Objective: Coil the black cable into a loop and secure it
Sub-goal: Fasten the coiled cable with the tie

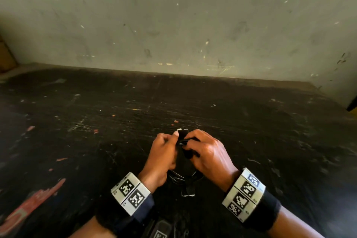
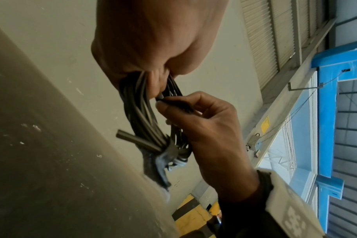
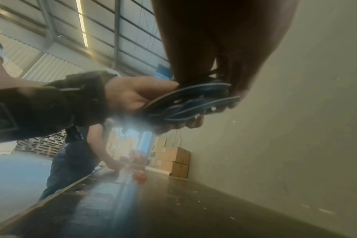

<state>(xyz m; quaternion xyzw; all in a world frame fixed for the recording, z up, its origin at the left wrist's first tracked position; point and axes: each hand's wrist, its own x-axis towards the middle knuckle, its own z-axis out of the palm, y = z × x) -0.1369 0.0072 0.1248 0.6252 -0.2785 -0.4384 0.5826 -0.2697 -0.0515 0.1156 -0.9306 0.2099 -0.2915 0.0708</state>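
We hold the cable (image 1: pixel 181 175) up over the dark table (image 1: pixel 96 121), close to our body and between our two hands. It is already wound into a loop of many turns, so we think the winding is done and the tying is what is going on now.

Our left hand (image 1: pixel 162 152) has its fingers curled tight round one side of the loop. That keeps the turns together so they do not spring apart. Its thumb presses on a black strap (image 1: pixel 182 134) at the far side of the loop.

Our right hand (image 1: pixel 207 152) grips the other side, and its thumb and finger pinch something thin and black there. From the left wrist view it looks like the strap or a cable end, but we cannot tell which.

A second strap (image 1: pixel 188 189) sits round the near side of the loop, with its tail hanging down.

We think the next job is to pull the far strap snug and press it shut. If a hand lets go too soon, the turns could slip out.
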